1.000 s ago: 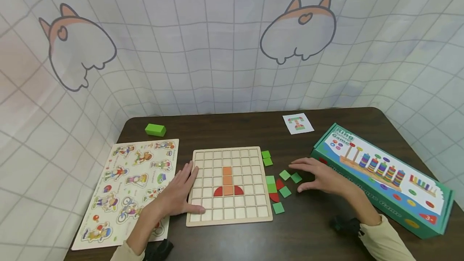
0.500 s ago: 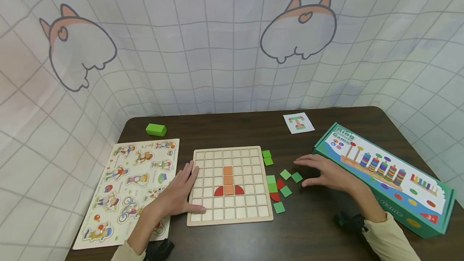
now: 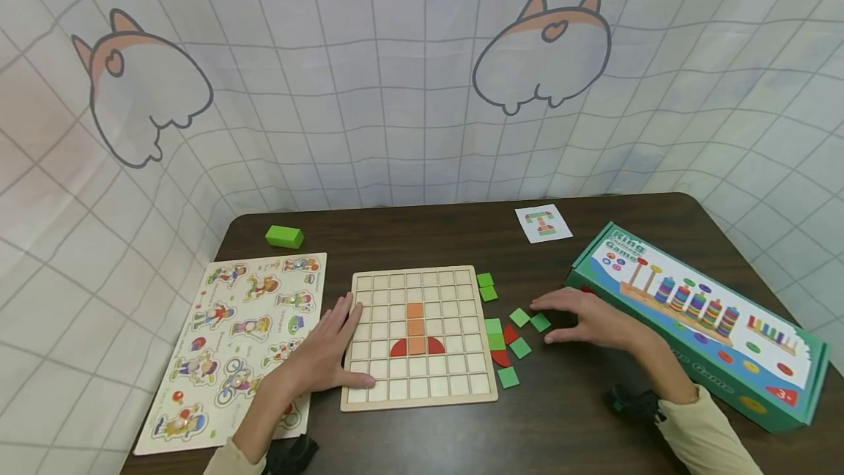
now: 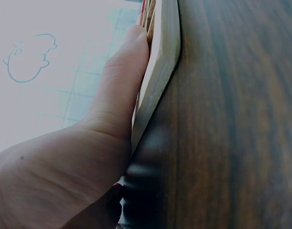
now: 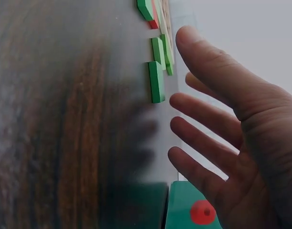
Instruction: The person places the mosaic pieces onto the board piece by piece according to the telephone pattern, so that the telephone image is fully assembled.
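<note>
A wooden grid board (image 3: 448,393) lies mid-table, with an orange column (image 3: 415,327) and two red quarter-round pieces (image 3: 398,347) set in its cells. My left hand (image 3: 323,350) rests along the board's left edge, thumb over the lower left corner, as the left wrist view also shows with the thumb (image 4: 122,71) on the rim. Right of the board lie several green square tiles (image 3: 520,348) and two red pieces (image 3: 500,358). My right hand (image 3: 587,317) hovers beside these tiles, fingers spread and holding nothing; in the right wrist view its fingers (image 5: 203,112) are apart from the green tile (image 5: 156,82).
A picture board (image 3: 247,328) with cartoon figures lies at the left, a green block (image 3: 284,237) behind it. A small pattern card (image 3: 543,224) sits at the back. The green Ring Game box (image 3: 699,321) stands close to the right arm. A gridded curtain (image 3: 422,94) surrounds the table.
My right hand shifts slightly right, then slightly back left near the green tiles. The left hand stays on the board, and the pieces lie as before.
</note>
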Action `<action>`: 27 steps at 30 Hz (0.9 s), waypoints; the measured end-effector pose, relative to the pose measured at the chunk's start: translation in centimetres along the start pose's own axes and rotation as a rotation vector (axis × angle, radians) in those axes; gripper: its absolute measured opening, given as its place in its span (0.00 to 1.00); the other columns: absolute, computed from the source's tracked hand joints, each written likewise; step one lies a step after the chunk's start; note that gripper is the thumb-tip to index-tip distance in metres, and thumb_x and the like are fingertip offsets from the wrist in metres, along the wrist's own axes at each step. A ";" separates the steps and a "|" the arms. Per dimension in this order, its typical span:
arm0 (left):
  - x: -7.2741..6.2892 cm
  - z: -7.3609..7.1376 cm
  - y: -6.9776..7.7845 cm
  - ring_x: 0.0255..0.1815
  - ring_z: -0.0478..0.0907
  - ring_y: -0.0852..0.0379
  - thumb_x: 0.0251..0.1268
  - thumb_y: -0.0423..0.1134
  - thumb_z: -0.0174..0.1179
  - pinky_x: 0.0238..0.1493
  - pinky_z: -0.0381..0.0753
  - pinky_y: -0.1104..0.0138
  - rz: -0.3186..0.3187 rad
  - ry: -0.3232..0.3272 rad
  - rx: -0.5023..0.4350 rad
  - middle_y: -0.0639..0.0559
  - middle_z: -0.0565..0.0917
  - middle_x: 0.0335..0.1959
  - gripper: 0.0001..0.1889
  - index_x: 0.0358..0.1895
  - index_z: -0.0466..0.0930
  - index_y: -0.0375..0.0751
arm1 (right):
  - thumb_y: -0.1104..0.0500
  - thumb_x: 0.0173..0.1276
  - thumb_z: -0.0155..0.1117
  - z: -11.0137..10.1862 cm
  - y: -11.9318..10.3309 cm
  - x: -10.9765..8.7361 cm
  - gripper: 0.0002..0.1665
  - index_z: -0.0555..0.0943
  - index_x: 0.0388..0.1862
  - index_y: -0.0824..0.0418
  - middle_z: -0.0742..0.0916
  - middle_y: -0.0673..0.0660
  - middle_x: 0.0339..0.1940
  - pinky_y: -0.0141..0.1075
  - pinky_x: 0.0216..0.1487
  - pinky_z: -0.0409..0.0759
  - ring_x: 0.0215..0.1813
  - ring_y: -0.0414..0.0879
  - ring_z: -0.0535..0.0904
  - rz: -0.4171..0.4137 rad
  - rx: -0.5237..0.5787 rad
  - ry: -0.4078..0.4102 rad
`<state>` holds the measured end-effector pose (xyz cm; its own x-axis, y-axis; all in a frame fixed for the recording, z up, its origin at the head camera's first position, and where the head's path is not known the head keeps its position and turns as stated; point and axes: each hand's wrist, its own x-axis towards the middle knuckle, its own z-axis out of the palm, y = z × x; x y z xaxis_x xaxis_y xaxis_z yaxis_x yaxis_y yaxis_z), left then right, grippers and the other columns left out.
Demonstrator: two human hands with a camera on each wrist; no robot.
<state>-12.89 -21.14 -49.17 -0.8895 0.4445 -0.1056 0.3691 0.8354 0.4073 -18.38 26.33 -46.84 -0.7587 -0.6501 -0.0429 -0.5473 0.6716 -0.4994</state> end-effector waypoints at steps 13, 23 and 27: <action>-0.1 -0.2 0.1 0.81 0.41 0.38 0.42 0.72 0.66 0.78 0.49 0.45 0.006 -0.004 -0.005 0.36 0.40 0.80 0.66 0.78 0.44 0.35 | 0.46 0.64 0.67 0.3 0.6 -0.2 0.14 0.85 0.46 0.48 0.83 0.56 0.60 0.47 0.56 0.79 0.60 0.53 0.76 -0.070 0.025 0.033; 0.0 -0.1 0.0 0.81 0.40 0.38 0.42 0.74 0.65 0.78 0.49 0.46 -0.003 -0.011 0.005 0.37 0.39 0.80 0.66 0.78 0.44 0.36 | 0.52 0.64 0.68 0.3 0.4 0.1 0.03 0.84 0.35 0.41 0.83 0.57 0.58 0.44 0.54 0.79 0.58 0.53 0.75 -0.112 0.014 0.041; 0.0 0.0 0.0 0.81 0.40 0.38 0.42 0.75 0.64 0.78 0.49 0.46 -0.002 -0.011 0.004 0.37 0.39 0.80 0.66 0.78 0.44 0.36 | 0.52 0.63 0.69 0.3 0.3 0.2 0.03 0.83 0.34 0.41 0.83 0.58 0.57 0.44 0.54 0.79 0.58 0.54 0.75 -0.106 0.021 0.035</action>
<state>-12.93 -21.15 -49.17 -0.8870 0.4467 -0.1167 0.3686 0.8374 0.4036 -18.57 26.33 -47.31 -0.7087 -0.7043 0.0413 -0.6182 0.5916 -0.5175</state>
